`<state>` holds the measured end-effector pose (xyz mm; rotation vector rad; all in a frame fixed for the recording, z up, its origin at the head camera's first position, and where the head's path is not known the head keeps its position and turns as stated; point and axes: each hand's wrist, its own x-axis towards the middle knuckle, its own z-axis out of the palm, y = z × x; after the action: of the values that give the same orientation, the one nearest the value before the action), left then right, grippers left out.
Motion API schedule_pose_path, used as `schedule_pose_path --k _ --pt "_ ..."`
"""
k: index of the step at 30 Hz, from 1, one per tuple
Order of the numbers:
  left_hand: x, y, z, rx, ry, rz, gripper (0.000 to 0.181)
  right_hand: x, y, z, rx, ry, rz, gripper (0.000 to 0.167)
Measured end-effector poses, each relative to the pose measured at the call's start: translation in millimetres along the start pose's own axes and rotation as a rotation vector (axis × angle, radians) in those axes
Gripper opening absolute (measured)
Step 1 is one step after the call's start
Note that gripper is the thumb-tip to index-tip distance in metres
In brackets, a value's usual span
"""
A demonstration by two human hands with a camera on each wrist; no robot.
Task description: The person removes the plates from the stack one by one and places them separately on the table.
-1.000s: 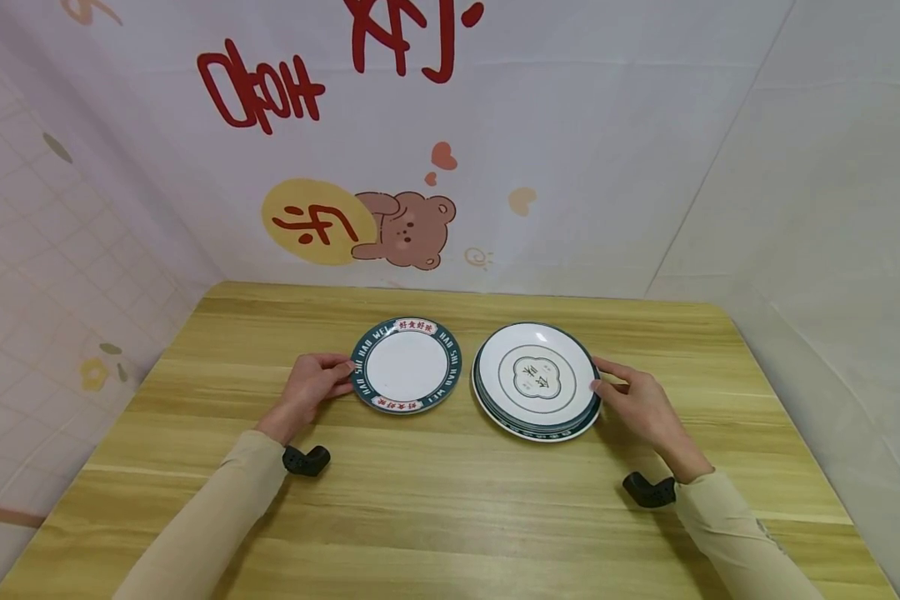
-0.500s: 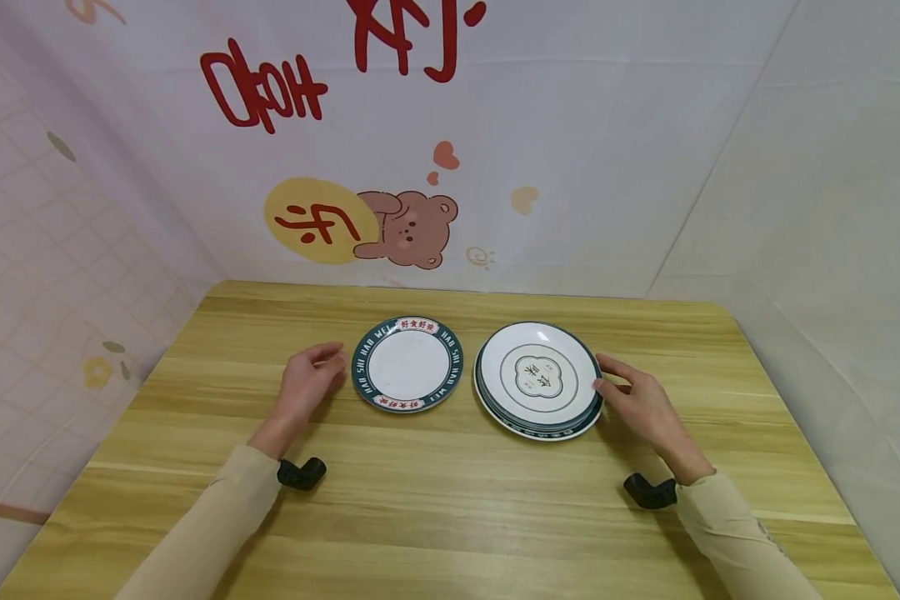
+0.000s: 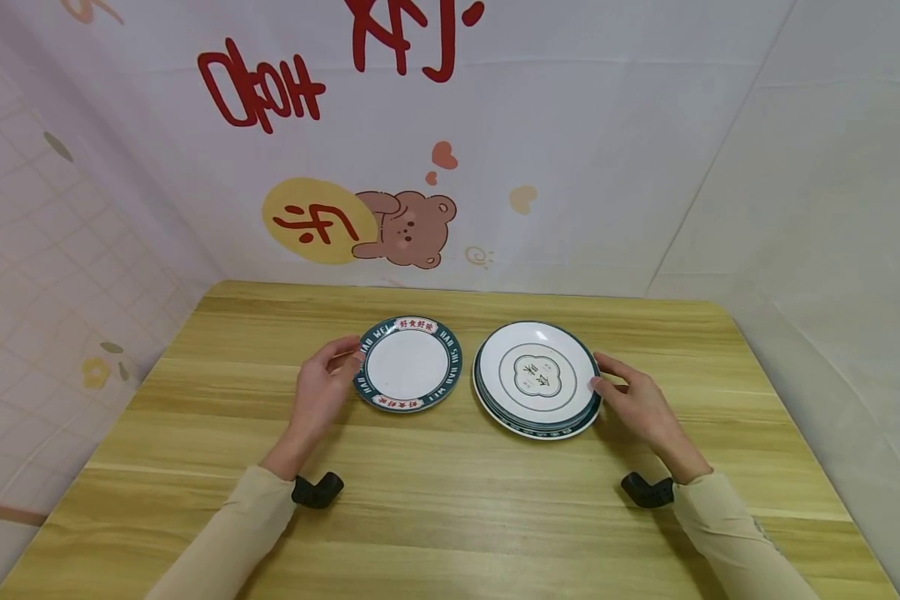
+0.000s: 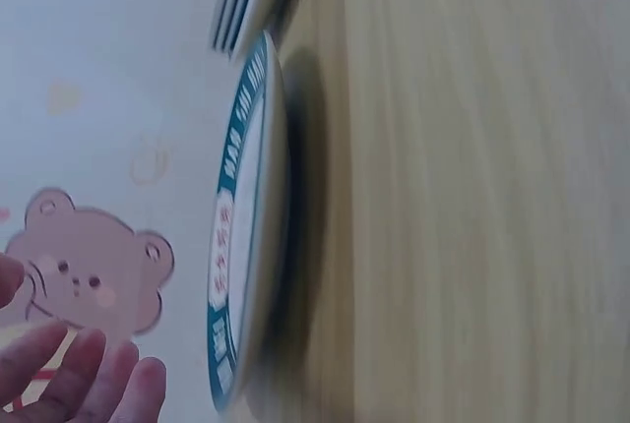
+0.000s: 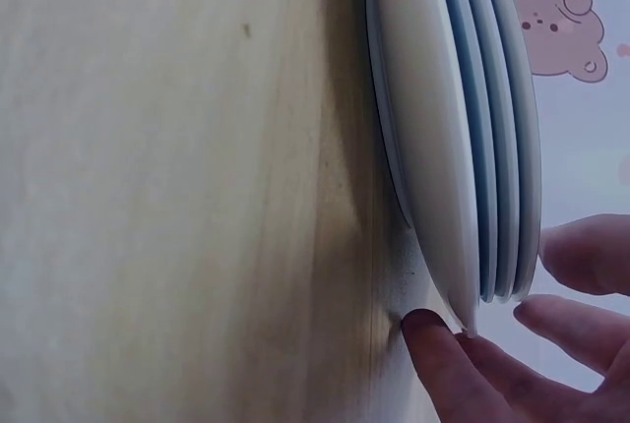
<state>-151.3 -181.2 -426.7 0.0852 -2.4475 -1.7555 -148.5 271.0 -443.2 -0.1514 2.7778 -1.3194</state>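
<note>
we see a single plate lying left of centre on the wooden table, its green rim lettered in white with red characters in two pale panels. at its left edge we find the left hand, fingers parted and relaxed, grasping nothing; in the head view the fingertips overlap the rim, while in the left wrist view, slightly blurred, we see them apart from it. just to the right of this plate stands the stack of plates, the lowest visibly wider than those above, the topmost white with a flower-shaped emblem. we note the right hand at the stack's right edge, holding it by the rim with thumb and fingers. each wrist, in a pale sleeve, bears a black bent fitting. on the far side we see a white backdrop printed with a brown bear beside a yellow disc.
</note>
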Motion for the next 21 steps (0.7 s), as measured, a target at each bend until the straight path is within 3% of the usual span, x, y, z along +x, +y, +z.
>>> schedule_pose_path --k 12,21 --pt "-22.9 15.5 37.2 -0.077 -0.091 0.045 0.037 0.2 -0.7 -0.2 0.012 -0.024 0.011 0.056" --pt "-29.5 20.4 66.5 -0.126 -0.161 0.06 0.038 0.6 -2.3 -0.7 0.015 -0.031 0.01 0.057"
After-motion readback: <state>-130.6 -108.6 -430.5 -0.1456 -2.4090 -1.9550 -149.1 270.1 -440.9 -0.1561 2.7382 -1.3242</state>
